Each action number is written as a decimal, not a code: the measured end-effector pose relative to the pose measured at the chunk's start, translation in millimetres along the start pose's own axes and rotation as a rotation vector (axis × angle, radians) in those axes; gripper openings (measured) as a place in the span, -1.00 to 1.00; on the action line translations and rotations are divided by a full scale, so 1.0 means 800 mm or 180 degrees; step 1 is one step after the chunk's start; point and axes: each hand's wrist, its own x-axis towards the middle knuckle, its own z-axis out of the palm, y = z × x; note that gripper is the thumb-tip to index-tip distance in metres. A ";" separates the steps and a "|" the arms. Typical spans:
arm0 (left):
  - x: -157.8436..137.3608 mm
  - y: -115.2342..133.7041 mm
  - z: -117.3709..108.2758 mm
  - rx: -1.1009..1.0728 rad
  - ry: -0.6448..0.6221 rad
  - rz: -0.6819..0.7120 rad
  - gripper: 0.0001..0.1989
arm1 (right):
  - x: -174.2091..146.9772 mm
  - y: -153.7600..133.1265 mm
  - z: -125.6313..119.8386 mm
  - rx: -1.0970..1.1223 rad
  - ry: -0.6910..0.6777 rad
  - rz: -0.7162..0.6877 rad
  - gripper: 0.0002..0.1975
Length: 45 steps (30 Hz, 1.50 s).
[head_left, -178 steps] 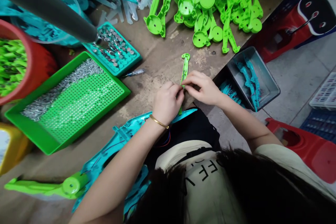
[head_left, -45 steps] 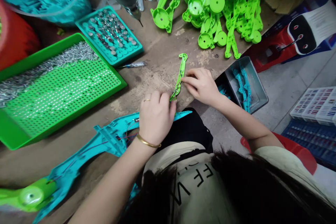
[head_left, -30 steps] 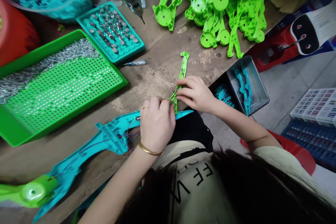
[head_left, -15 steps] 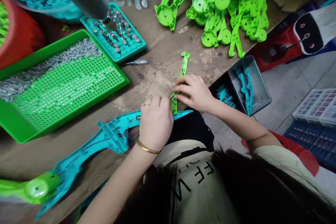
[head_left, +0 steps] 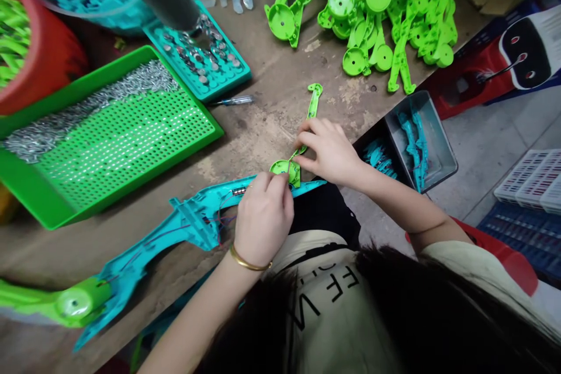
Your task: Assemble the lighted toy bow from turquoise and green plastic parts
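Observation:
A long blue plastic shell (head_left: 166, 228) with wires and a small coiled spring-like piece inside lies along the table's front edge, joined at its left end to a green plastic part (head_left: 72, 307). A slim green plastic piece with a round cup (head_left: 279, 168) lies over the right part of this shell. My left hand (head_left: 265, 216), wearing a ring and a gold bangle, is closed beside the cup, its fingertips pinching what looks like a thin wire. My right hand (head_left: 326, 152) has its thumb and fingers closed on the green piece's arm, just above the cup.
A green perforated tray (head_left: 131, 140) of screws and a teal tray (head_left: 205, 58) of small metal parts stand at left. Near them lie a screwdriver (head_left: 234, 100) and a red bucket (head_left: 48, 52). Green parts (head_left: 359, 17) are piled behind; a grey bin (head_left: 432, 140) holds blue parts at right.
My left hand has drawn back slightly toward me, so the green piece's round cup now shows. My right hand stays on the green arm. The whole view has shifted a little.

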 end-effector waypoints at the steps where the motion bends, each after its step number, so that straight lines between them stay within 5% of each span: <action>1: -0.002 -0.002 0.000 0.0091 -0.0009 0.0044 -0.74 | 0.000 0.001 0.000 0.0013 0.0004 -0.0001 -0.85; 11: -0.004 -0.043 -0.013 0.0687 -0.0266 0.0315 -0.63 | 0.000 -0.007 0.001 -0.0186 0.0002 0.0036 -0.84; 20: -0.014 -0.053 -0.008 0.0815 0.0244 0.0714 -0.70 | -0.003 -0.015 -0.002 -0.0432 -0.0134 0.0076 -0.81; 27: -0.021 -0.060 -0.007 0.0904 0.0403 0.0531 -0.72 | -0.006 -0.016 0.005 -0.0602 0.0093 0.0018 -0.80; 35: -0.012 -0.052 -0.015 0.0860 0.0024 0.0351 -0.70 | -0.027 -0.026 0.016 -0.0430 0.0430 -0.1145 -0.75; 45: -0.001 -0.063 -0.016 0.0499 -0.0293 0.0019 -0.68 | -0.028 -0.026 0.032 -0.0697 0.0585 -0.1642 -0.68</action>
